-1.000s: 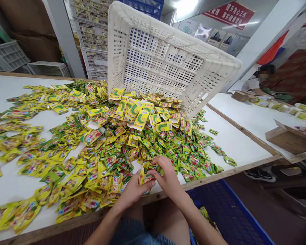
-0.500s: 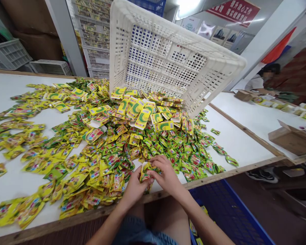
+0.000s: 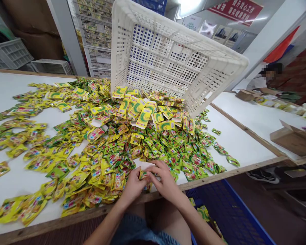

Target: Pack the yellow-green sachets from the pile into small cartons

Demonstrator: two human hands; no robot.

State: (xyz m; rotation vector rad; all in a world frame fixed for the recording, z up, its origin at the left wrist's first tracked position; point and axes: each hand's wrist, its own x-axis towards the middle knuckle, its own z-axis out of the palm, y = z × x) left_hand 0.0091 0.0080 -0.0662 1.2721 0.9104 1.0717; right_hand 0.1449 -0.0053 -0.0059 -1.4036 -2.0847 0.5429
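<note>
Close to the table's front edge, my left hand [image 3: 134,186] and my right hand [image 3: 163,177] are both closed around one small carton [image 3: 143,174]. A white flap stands up at its top; my fingers cover most of the rest. Just beyond my hands spreads a heap of small candy packets, green ones [image 3: 191,160] to the right and yellow ones [image 3: 79,180] to the left. Flattened yellow-and-green cartons [image 3: 145,114] lie on top of the heap, at the mouth of a tilted white plastic crate [image 3: 178,37].
A blue crate [image 3: 234,211] with some cartons in it stands below the table edge at right. Behind rise stacked white crates [image 3: 98,51]. Across a wooden strip [image 3: 247,131], another table holds an open cardboard box [image 3: 293,137]; a person [image 3: 255,83] sits at its far side.
My right fingers have shifted over the carton, and its white flap now stands more visible above them. The view has moved slightly; the heap and white crate stay put.
</note>
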